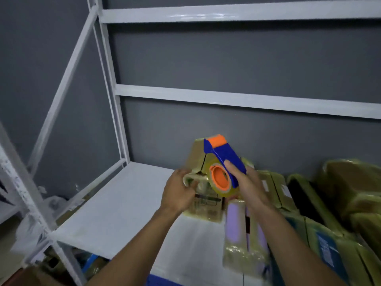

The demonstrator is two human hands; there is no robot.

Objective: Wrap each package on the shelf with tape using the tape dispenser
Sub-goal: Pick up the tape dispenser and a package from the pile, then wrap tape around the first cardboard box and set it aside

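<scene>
The step in hand is the winding of tape round one package (206, 205), which stands upright on the white shelf (115, 203), directly behind and below the tape dispenser (224, 159). The right hand (247, 182) grasps the blue-and-orange dispenser, its fingers (232, 169) wrapped round the blue body, holding it against the package's near face with the tape roll (221, 180) turned toward the camera. To the left of the dispenser, the left hand (179, 190) grips the package's left edge, fingers curled over it and steadying it; whether they also pinch a loose tape end is too blurred to tell. The package already carries a yellowish glossy skin, so I judge it well along.

Just below the dispenser lies a taped package with purple showing through (235, 226), and to the dispenser's right a crowd of other wrapped packages (350, 193) fills the shelf.

The next move likely calls for drawing the dispenser on round the package while the left hand turns or braces it, keeping the tape taut, then tearing it off at the cutter
</scene>
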